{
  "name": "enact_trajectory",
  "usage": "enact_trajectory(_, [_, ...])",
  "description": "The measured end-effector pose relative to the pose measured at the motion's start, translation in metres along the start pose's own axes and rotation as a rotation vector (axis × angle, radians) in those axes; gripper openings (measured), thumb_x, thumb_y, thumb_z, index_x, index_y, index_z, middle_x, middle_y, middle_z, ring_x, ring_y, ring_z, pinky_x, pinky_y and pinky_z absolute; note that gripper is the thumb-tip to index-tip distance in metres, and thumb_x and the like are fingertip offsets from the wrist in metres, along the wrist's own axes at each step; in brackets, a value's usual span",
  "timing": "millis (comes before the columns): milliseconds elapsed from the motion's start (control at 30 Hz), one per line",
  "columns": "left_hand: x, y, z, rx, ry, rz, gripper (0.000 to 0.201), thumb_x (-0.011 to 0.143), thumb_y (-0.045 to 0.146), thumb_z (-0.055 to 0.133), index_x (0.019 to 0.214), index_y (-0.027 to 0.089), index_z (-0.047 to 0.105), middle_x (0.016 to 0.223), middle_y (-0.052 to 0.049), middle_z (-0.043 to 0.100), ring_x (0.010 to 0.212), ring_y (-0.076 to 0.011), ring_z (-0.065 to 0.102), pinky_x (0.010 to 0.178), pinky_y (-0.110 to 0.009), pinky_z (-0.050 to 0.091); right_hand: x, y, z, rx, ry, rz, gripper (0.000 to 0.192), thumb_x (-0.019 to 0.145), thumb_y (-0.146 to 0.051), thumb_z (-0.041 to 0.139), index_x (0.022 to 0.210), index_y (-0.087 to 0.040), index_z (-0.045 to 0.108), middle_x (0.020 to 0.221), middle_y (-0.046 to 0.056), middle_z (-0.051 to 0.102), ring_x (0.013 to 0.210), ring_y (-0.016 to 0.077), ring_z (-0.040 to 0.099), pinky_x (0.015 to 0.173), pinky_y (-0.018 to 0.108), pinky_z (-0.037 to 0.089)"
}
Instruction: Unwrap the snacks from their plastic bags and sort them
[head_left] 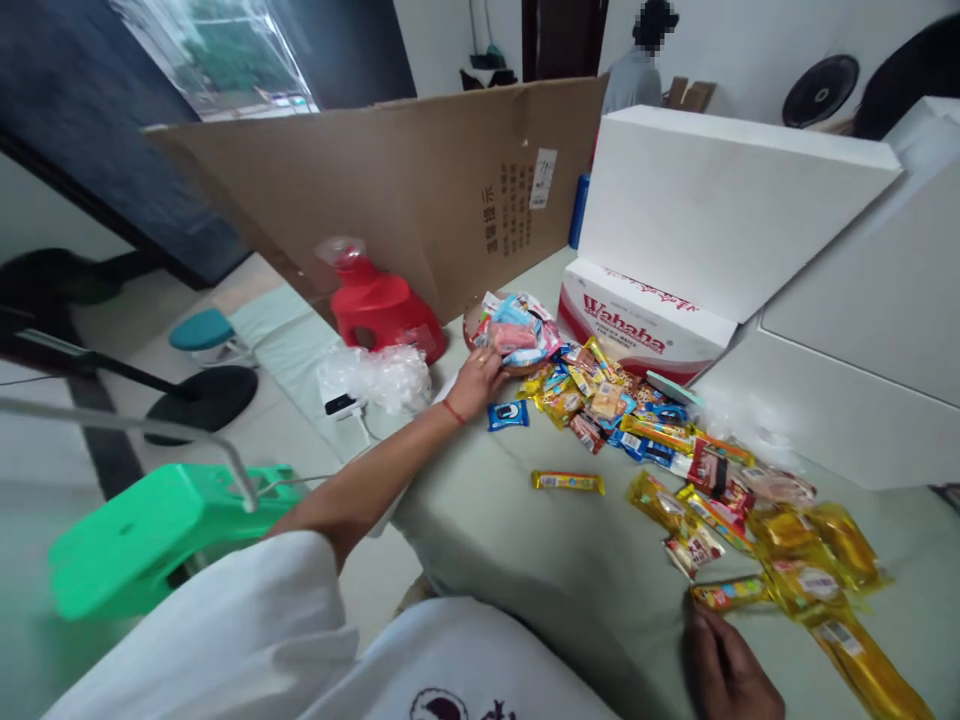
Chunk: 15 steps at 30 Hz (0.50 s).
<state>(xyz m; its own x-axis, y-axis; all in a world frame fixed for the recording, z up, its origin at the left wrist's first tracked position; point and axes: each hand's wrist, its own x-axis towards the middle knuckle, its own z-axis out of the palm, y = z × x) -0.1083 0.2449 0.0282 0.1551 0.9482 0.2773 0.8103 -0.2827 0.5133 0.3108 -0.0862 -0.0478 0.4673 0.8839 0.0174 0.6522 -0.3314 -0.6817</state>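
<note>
**Spill and Snag Risks Across the Surface [480, 510]**

At left, near the red plastic jug [386, 310] and crumpled clear plastic [375, 380], with left hand [478, 378] at the edge of the heaped brown bowl [469, 322]; impossible to tell whether closed on the pink-wrapped snack [514, 335] there; could shed packets if pressed or tipped at the rim; could brush the blue snack packet [508, 415], lying just beside the wrist, if swept back low; in the middle, could slide loose under the Wahaha carton [634, 345] if shoved into the snack pile [600, 400]; at right, with right hand [724, 660] touching one end of the yellow-wrapped bar [731, 594]; cannot tell if pinched; could drag neighbouring yellow packs [806, 580] along if caught by overlapping wrappers.
</note>
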Motion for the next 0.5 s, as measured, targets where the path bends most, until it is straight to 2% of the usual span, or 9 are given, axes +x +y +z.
enact_trajectory(133, [-0.071, 0.049, -0.017, -0.100, 0.076, 0.106, 0.023, 0.092, 0.044, 0.065, 0.086, 0.022, 0.059, 0.097, -0.011, 0.068, 0.105, -0.0297, 0.061, 0.101, -0.047, 0.048, 0.002, 0.012, -0.001, 0.049, -0.030, -0.062, 0.063, 0.088, -0.074, 0.054, 0.107, -0.019, 0.080, 0.110, 0.010, 0.080, 0.100, 0.0300, 0.076, 0.095, 0.038, 0.060])
enact_trajectory(233, [-0.096, 0.095, -0.020, -0.336, 0.139, 0.000, 0.032, 0.082, 0.048, 0.079, 0.085, 0.022, 0.061, 0.088, -0.005, 0.065, 0.087, -0.0222, 0.060, 0.086, -0.036, 0.051, -0.006, 0.017, -0.004, 0.080, 0.006, -0.050, 0.060, 0.091, -0.069, 0.054, 0.109, -0.018, 0.079, 0.111, 0.011, 0.080, 0.100, 0.0289, 0.076, 0.097, 0.038, 0.059])
enact_trajectory(300, [-0.091, 0.126, -0.009, -0.649, 0.180, -0.121, 0.037, 0.076, 0.046, 0.086, 0.085, 0.022, 0.060, 0.075, 0.002, 0.057, 0.070, -0.0143, 0.053, 0.070, -0.028, 0.047, -0.011, 0.018, -0.007, 0.087, 0.021, -0.031, 0.059, 0.091, -0.068, 0.054, 0.109, -0.018, 0.079, 0.108, 0.011, 0.080, 0.097, 0.0285, 0.077, 0.094, 0.037, 0.060])
enact_trajectory(367, [-0.072, 0.151, 0.013, -1.065, 0.176, -0.272, 0.039, 0.073, 0.042, 0.089, 0.084, 0.021, 0.057, 0.068, 0.006, 0.051, 0.061, -0.0090, 0.048, 0.061, -0.022, 0.042, -0.015, 0.018, -0.011, 0.084, 0.032, -0.006, 0.058, 0.091, -0.068, 0.054, 0.108, -0.018, 0.079, 0.107, 0.011, 0.080, 0.096, 0.0284, 0.077, 0.092, 0.036, 0.060])
enact_trajectory(433, [-0.048, 0.169, 0.038, -1.442, 0.086, -0.468, 0.043, 0.069, 0.033, 0.092, 0.078, 0.019, 0.053, 0.066, 0.007, 0.051, 0.057, -0.0060, 0.046, 0.055, -0.019, 0.037, -0.019, 0.019, -0.015, 0.086, 0.048, 0.013, 0.059, 0.092, -0.068, 0.053, 0.109, -0.018, 0.079, 0.108, 0.011, 0.080, 0.097, 0.0285, 0.076, 0.091, 0.036, 0.060])
enact_trajectory(500, [-0.031, 0.180, 0.061, -1.698, -0.080, -0.639, 0.042, 0.068, 0.023, 0.091, 0.074, 0.018, 0.050, 0.060, 0.009, 0.046, 0.049, -0.0034, 0.039, 0.049, -0.017, 0.032, -0.026, 0.020, -0.020, 0.101, 0.085, 0.038, 0.060, 0.091, -0.068, 0.054, 0.109, -0.017, 0.079, 0.107, 0.011, 0.080, 0.096, 0.0286, 0.076, 0.091, 0.036, 0.060])
